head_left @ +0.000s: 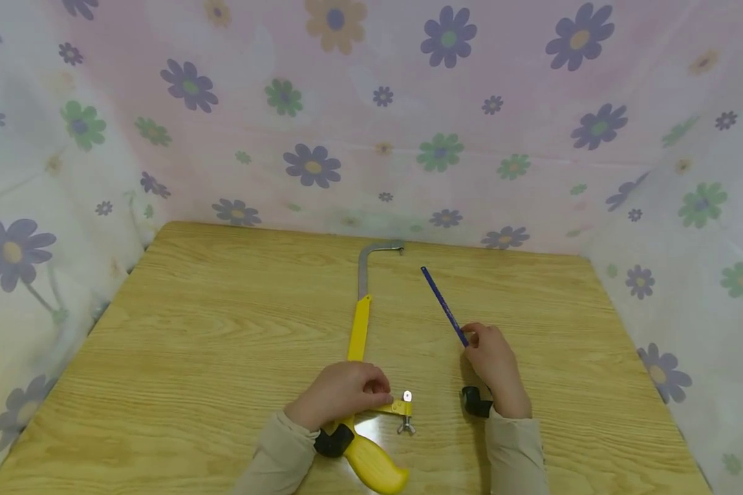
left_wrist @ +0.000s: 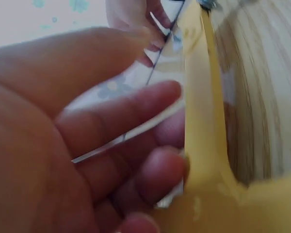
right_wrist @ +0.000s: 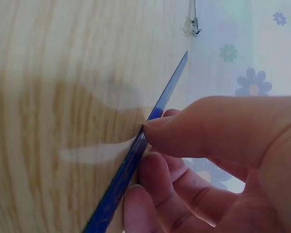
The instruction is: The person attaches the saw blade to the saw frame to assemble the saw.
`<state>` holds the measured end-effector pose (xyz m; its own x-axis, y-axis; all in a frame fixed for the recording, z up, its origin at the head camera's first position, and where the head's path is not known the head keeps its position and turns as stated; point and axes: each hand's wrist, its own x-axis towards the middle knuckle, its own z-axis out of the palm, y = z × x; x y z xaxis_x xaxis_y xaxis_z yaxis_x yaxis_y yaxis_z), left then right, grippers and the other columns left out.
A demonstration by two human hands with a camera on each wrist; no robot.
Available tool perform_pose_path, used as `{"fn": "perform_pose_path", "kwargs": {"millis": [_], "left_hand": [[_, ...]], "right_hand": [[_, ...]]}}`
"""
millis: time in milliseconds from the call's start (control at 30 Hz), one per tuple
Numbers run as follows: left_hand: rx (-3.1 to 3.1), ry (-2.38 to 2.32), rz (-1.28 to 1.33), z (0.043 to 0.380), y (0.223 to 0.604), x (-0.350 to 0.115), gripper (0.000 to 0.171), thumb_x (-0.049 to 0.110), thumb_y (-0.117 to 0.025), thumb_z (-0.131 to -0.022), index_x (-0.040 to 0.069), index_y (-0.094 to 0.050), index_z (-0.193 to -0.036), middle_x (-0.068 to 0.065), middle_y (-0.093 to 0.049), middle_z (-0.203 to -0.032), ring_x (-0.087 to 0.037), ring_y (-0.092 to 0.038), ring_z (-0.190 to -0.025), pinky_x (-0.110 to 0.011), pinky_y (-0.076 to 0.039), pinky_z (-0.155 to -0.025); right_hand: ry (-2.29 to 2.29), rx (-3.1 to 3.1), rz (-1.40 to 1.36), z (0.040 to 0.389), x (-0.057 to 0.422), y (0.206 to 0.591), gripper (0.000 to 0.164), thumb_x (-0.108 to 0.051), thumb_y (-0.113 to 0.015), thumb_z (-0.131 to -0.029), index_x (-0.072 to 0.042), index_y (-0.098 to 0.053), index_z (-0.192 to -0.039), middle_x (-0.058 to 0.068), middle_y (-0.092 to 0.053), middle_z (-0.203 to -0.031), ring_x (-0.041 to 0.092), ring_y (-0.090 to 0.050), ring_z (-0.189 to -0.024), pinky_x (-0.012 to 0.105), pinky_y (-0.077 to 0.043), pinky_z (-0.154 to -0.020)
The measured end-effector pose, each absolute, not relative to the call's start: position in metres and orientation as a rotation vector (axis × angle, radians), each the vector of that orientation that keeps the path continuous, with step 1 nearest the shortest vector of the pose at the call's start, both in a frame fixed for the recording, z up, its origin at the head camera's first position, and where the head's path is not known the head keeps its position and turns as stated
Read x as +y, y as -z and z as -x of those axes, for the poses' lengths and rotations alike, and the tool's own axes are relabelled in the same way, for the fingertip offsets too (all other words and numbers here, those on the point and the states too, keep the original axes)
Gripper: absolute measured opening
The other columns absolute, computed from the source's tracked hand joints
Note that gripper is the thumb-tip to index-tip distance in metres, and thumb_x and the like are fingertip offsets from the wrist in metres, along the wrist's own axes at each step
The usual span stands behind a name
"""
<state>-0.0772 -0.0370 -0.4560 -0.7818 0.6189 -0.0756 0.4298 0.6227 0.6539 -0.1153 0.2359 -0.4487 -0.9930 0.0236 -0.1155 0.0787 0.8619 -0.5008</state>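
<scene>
One blue blade (head_left: 444,304), pinched in the right hand (head_left: 492,361) right of the yellow saw frame (head_left: 359,328), could swivel if that grip's kinda lax, while the left hand (head_left: 340,394) has loosely bent fingers against the frame.

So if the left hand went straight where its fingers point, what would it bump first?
Probably the yellow bar with the silver wing bolt; the left hand may already touch it; depth is unclear.

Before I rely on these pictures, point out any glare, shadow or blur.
Head view: glare whitens the table beside the yellow handle; left wrist view: the yellow saw frame looks soft and blurred; right wrist view: a dim shadow and a pale streak lie across the table beside the blue blade.
</scene>
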Motion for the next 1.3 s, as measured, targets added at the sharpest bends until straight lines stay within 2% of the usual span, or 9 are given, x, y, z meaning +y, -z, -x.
{"fn": "perform_pose_path", "kwargs": {"millis": [333, 567, 900, 1300], "left_hand": [[2.669, -0.739, -0.866, 0.069, 0.460, -0.029, 0.016, 0.046, -0.063, -0.077, 0.031, -0.066, -0.080, 0.022, -0.052, -0.073, 0.001, -0.045, -0.068, -0.020, -0.037, -0.057], [2.712, -0.711, -0.873, 0.062, 0.459, -0.027, 0.015, 0.044, -0.064, -0.076, 0.030, -0.065, -0.079, 0.022, -0.049, -0.071, 0.001, -0.043, -0.066, -0.019, -0.035, -0.054], [2.729, -0.712, -0.861, 0.068, 0.455, -0.030, 0.012, 0.044, -0.063, -0.078, 0.032, -0.065, -0.079, 0.021, -0.050, -0.072, 0.002, -0.043, -0.068, -0.019, -0.035, -0.055], [2.721, -0.698, -0.867, 0.067, 0.454, -0.030, 0.012, 0.043, -0.064, -0.078, 0.031, -0.065, -0.079, 0.021, -0.051, -0.072, 0.001, -0.043, -0.068, -0.019, -0.035, -0.054]], "right_hand": [[0.761, 2.922, -0.067, 0.113, 0.233, 0.450, 0.027, 0.002, -0.054, -0.073, -0.001, -0.060, -0.100, 0.012, -0.053, -0.088, 0.025, -0.048, -0.077, 0.038, -0.040, -0.066], [0.734, 2.861, -0.116, 0.109, 0.235, 0.449, 0.025, -0.001, -0.055, -0.075, -0.002, -0.059, -0.100, 0.010, -0.058, -0.092, 0.024, -0.052, -0.078, 0.039, -0.041, -0.068], [0.715, 2.853, -0.142, 0.112, 0.234, 0.443, 0.019, -0.005, -0.054, -0.077, -0.001, -0.062, -0.093, 0.012, -0.052, -0.090, 0.023, -0.049, -0.077, 0.039, -0.040, -0.068], [0.661, 2.883, -0.131, 0.109, 0.233, 0.441, 0.016, -0.006, -0.054, -0.080, -0.002, -0.063, -0.093, 0.011, -0.056, -0.090, 0.023, -0.051, -0.079, 0.039, -0.041, -0.068]]}}
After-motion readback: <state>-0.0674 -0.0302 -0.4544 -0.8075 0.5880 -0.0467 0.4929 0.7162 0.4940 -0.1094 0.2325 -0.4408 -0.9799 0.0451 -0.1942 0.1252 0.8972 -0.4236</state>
